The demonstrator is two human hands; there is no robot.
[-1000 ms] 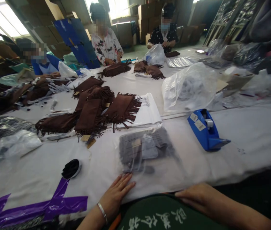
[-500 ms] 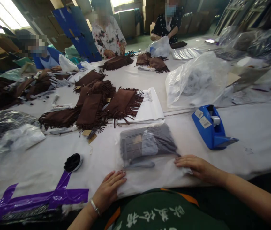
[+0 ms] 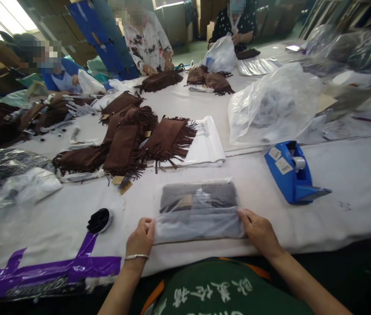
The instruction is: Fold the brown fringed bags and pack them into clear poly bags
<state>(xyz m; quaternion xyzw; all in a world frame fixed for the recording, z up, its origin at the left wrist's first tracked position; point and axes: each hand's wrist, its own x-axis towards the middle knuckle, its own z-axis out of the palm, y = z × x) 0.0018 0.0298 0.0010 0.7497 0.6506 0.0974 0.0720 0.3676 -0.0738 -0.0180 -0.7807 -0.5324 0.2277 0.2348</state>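
Note:
In front of me a clear plastic bag (image 3: pixel 201 225) lies flat on the white-covered table, with a folded dark grey textile (image 3: pixel 168 197) inside. The bag's near part is folded back over the textile, so a whitish double layer crosses its front half. My left hand (image 3: pixel 140 238) pinches the left end of that fold. At the right end, my right hand (image 3: pixel 260 232) pinches the fold between thumb and fingers. A pale tag or label shows through the plastic on the textile.
A blue tape dispenser (image 3: pixel 288 175) stands right of the bag. Brown fringed scarves (image 3: pixel 123 151) lie on white packets beyond it. Purple tape (image 3: pixel 50 269) and a black roll (image 3: pixel 99 221) are at the left. A large plastic bag (image 3: pixel 270 105) stands behind; several people work across the table.
Both hands have gone from lying on the bag's loose near part to gripping its two ends. That part is now folded up over the textile, and the bag lies straighter.

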